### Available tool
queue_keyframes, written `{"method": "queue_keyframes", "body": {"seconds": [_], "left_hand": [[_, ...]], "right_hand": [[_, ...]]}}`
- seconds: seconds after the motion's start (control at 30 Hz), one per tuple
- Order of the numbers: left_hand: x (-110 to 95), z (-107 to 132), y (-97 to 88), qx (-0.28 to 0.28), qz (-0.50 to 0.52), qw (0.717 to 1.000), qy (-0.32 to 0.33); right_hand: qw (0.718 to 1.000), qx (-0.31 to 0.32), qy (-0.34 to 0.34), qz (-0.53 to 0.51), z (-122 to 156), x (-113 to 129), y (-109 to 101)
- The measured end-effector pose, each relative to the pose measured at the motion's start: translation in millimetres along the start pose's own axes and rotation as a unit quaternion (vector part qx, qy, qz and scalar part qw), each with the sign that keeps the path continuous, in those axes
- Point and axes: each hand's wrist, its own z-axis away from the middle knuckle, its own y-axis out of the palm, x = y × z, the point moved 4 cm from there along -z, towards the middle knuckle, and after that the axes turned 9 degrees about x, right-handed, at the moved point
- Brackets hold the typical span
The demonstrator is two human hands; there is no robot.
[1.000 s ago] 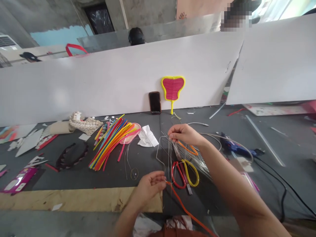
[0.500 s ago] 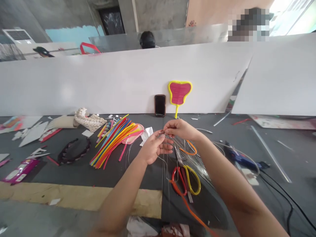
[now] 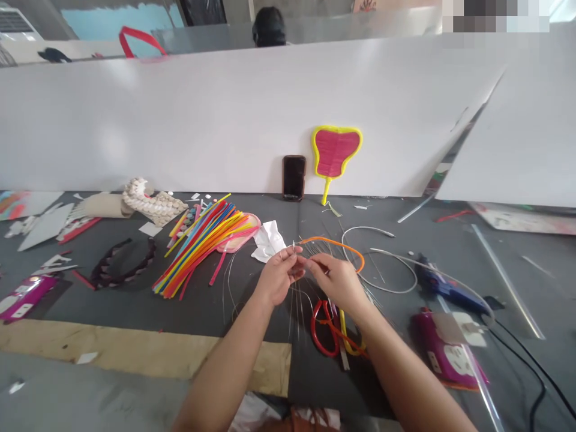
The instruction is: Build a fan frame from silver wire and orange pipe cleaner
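My left hand (image 3: 279,275) is raised over the middle of the table, thumb and forefinger pinching a thin wire (image 3: 294,247). Close against its fingertips, my right hand (image 3: 337,281) is also closed in a pinch; what lies between those fingers is too small to make out. An orange fuzzy strip (image 3: 335,240) curves from beside the left fingertips over the right hand. Several thin wires hang or lie below and behind the hands. Scissors with one red handle (image 3: 314,336) and one yellow handle lie under the right wrist, partly hidden.
A bundle of coloured strips (image 3: 198,255) and crumpled white paper (image 3: 269,240) lie left. A phone (image 3: 294,178) and a yellow-edged red fan (image 3: 336,153) lean on the white board. At right are a coiled cable (image 3: 382,290), a blue glue gun (image 3: 450,288) and a purple power strip (image 3: 450,354).
The view has tilted down and shifted. My hands have come lower, and the right hand has turned and moved from above to beside the left. The orange strip now reaches the left fingertips.
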Motion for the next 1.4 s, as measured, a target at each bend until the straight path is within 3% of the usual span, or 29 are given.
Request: {"method": "queue_keyframes", "body": {"seconds": [0.2, 0.4, 0.67, 0.83, 1.4], "left_hand": [[-1, 3, 1.4, -0.007, -0.023, 1.000, 0.006], [-1, 6, 6.6, -0.014, -0.041, 0.999, 0.000], [-10, 5, -0.2, -0.081, -0.108, 0.983, 0.120], [-13, 5, -1.7, -0.115, -0.114, 0.976, 0.146], [-20, 7, -5.2, -0.131, -0.113, 0.966, 0.190]], "right_hand": [[0.988, 0.125, 0.045, -0.083, 1, 4, 25], [0.957, 0.158, 0.061, -0.236, 0, -3, 40], [0.966, 0.129, 0.074, -0.211, 0, 3, 31], [0.967, 0.123, 0.075, -0.208, 4, 4, 31], [0.963, 0.134, 0.092, -0.215, 7, 5, 30]]}}
